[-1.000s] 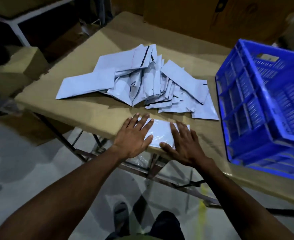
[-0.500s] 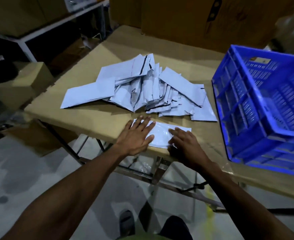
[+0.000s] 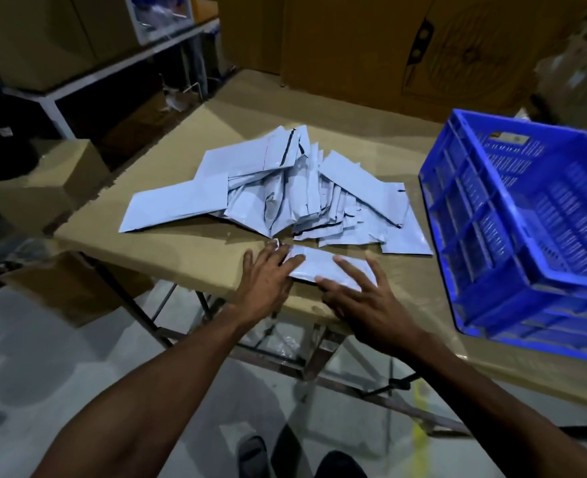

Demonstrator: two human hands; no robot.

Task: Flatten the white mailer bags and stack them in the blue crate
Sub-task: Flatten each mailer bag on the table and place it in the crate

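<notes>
Both hands lie flat with fingers spread on one white bag (image 3: pixel 323 267) near the front edge of the table (image 3: pixel 188 250), the left hand (image 3: pixel 267 281) on its left end and the right hand (image 3: pixel 364 305) on its right. The heap of bags (image 3: pixel 285 191) sits mid-table just behind. The blue crate (image 3: pixel 526 215) stands at the right edge, seemingly tilted, though the view blurs there.

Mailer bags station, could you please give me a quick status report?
Left hand and right hand open, pressing one mailer bag flat at table edge. Loose pile behind. Blue crate right, path unobstructed.
</notes>
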